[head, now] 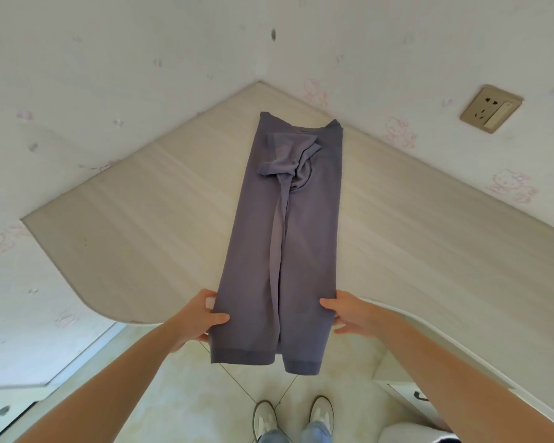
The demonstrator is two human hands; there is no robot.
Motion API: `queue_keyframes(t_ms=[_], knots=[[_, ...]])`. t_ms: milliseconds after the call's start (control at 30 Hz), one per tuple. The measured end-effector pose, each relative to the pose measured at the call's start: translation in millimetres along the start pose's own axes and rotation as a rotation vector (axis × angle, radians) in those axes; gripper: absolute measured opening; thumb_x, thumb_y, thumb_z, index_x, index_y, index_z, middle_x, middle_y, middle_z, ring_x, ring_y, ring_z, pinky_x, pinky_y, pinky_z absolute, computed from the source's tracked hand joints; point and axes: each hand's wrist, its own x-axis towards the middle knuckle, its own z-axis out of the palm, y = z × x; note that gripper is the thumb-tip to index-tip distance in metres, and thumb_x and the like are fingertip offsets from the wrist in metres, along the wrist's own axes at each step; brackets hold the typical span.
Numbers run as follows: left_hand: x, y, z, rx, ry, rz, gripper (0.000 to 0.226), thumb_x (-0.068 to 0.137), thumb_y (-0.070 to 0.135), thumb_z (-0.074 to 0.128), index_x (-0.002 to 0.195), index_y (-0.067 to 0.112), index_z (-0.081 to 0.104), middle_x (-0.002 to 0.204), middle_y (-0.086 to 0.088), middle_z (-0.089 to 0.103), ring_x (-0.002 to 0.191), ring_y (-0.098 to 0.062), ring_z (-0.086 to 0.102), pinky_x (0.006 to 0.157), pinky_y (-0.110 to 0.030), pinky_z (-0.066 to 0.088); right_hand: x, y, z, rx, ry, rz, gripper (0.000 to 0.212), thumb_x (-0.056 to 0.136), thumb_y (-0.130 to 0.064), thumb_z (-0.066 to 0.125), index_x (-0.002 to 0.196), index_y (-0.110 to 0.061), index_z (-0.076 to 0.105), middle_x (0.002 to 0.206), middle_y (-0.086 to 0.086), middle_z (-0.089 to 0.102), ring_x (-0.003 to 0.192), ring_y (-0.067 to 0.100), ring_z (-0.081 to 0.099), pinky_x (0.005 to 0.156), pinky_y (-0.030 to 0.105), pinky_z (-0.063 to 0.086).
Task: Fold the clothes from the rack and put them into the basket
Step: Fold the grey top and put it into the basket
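We are in the middle of folding one garment (288, 238), and by our reading this is the stage where the long strip gets doubled over. Our left hand (202, 316) grips the left side of the cloth near its lower end, thumb on top and fingers curled underneath. Our right hand (343, 311) holds the right side at the same height, thumb on the upper face and the other fingers below the fabric.

The next move, as we judge it, calls for lifting this near end evenly with both hands and carrying it toward the far end, keeping the two side edges lined up so the strip does not skew. The bunched part up top may want smoothing first, or it will leave a lump inside the fold.

The garment is a grey-purple knit, already narrowed into a long band. Its far end lies close to the back corner of the table (141, 203), where the two walls meet, and it runs straight toward us down the middle. The near end hangs over the front edge of the table, above the tiled floor, with a hem band along the bottom. A sleeve or loose flap is crumpled on top near the far end, and a long crease runs down the centre.

No basket or rack is in view.
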Motion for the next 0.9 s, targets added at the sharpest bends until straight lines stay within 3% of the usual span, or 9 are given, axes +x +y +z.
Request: queue_keyframes(t_ms=[200, 300, 433, 567, 633, 700, 767, 833, 900], knots=[[-20, 17, 3, 0.010, -0.046, 0.114, 0.055, 0.094, 0.018, 0.061, 0.129, 0.043, 0.026, 0.117, -0.006, 0.061, 0.093, -0.027, 0.069, 0.063, -0.037, 0.060, -25, -5, -1, 0.050, 0.212, -0.109, 0.040, 0.095, -0.016, 0.057, 0.126, -0.014, 0.032, 0.119, 0.014, 0.058, 0.090, 0.029, 0.068, 0.076, 0.044, 0.059], [-28, 39, -4, 0.021, -0.043, 0.149, 0.022, 0.095, 0.018, 0.060, 0.114, 0.026, 0.055, 0.106, -0.009, 0.067, 0.079, -0.027, 0.071, 0.059, -0.034, 0.058, -41, -22, -9, 0.078, 0.225, -0.167, 0.042, 0.093, -0.011, 0.058, 0.123, -0.027, 0.033, 0.115, 0.016, 0.060, 0.080, 0.027, 0.068, 0.062, 0.036, 0.058], [-27, 83, -18, -0.106, -0.119, 0.101, 0.012, 0.091, 0.010, 0.063, 0.081, 0.003, 0.066, 0.070, -0.011, 0.063, 0.053, -0.014, 0.061, 0.046, -0.022, 0.048, -56, -63, -30, 0.081, 0.156, -0.176, 0.014, 0.090, -0.005, 0.059, 0.102, -0.001, 0.066, 0.086, 0.013, 0.062, 0.059, 0.016, 0.063, 0.054, 0.027, 0.054], [6, 143, -39, -0.682, -0.089, 0.179, 0.024, 0.099, 0.011, 0.047, 0.098, 0.001, 0.069, 0.079, -0.011, 0.072, 0.066, -0.017, 0.070, 0.055, -0.025, 0.057, -48, -115, -61, 0.606, 0.179, -0.226, 0.014, 0.094, -0.001, 0.047, 0.084, 0.001, 0.057, 0.059, 0.011, 0.063, 0.048, 0.017, 0.063, 0.045, 0.025, 0.053], [32, 159, -46, -1.030, -0.023, 0.237, 0.029, 0.102, 0.024, 0.045, 0.126, 0.011, 0.053, 0.104, -0.016, 0.070, 0.090, -0.029, 0.069, 0.072, -0.037, 0.059, -31, -133, -78, 0.887, 0.254, -0.271, 0.016, 0.099, -0.006, 0.036, 0.094, 0.001, 0.049, 0.075, 0.023, 0.067, 0.064, 0.030, 0.069, 0.061, 0.038, 0.059], [55, 158, -40, -0.878, 0.088, 0.206, 0.048, 0.101, 0.031, 0.047, 0.144, 0.021, 0.030, 0.127, -0.012, 0.057, 0.103, -0.032, 0.061, 0.084, -0.044, 0.051, -16, -137, -87, 0.761, 0.413, -0.243, 0.012, 0.099, -0.011, 0.038, 0.106, -0.004, 0.045, 0.098, 0.027, 0.061, 0.077, 0.034, 0.064, 0.072, 0.042, 0.055], [67, 145, -20, -0.533, 0.206, 0.115, 0.064, 0.098, 0.024, 0.054, 0.151, 0.021, 0.019, 0.130, -0.008, 0.050, 0.101, -0.027, 0.054, 0.084, -0.038, 0.045, -3, -128, -86, 0.436, 0.514, -0.153, 0.006, 0.096, -0.013, 0.047, 0.099, -0.008, 0.050, 0.103, 0.018, 0.055, 0.071, 0.025, 0.056, 0.065, 0.034, 0.050], [79, 127, -5, -0.348, 0.272, 0.067, 0.063, 0.093, 0.012, 0.061, 0.147, 0.012, 0.028, 0.119, -0.011, 0.054, 0.091, -0.024, 0.054, 0.078, -0.035, 0.044, 9, -116, -81, 0.279, 0.504, -0.078, 0.004, 0.093, -0.012, 0.052, 0.092, -0.008, 0.053, 0.101, 0.013, 0.052, 0.069, 0.021, 0.051, 0.060, 0.029, 0.047], [89, 115, 2, -0.207, 0.317, 0.065, 0.056, 0.089, 0.009, 0.065, 0.140, 0.004, 0.041, 0.120, -0.015, 0.059, 0.102, -0.031, 0.060, 0.087, -0.039, 0.048, 18, -106, -78, 0.246, 0.470, -0.047, 0.011, 0.093, -0.011, 0.053, 0.102, -0.005, 0.054, 0.103, 0.012, 0.052, 0.076, 0.023, 0.053, 0.064, 0.031, 0.049]])
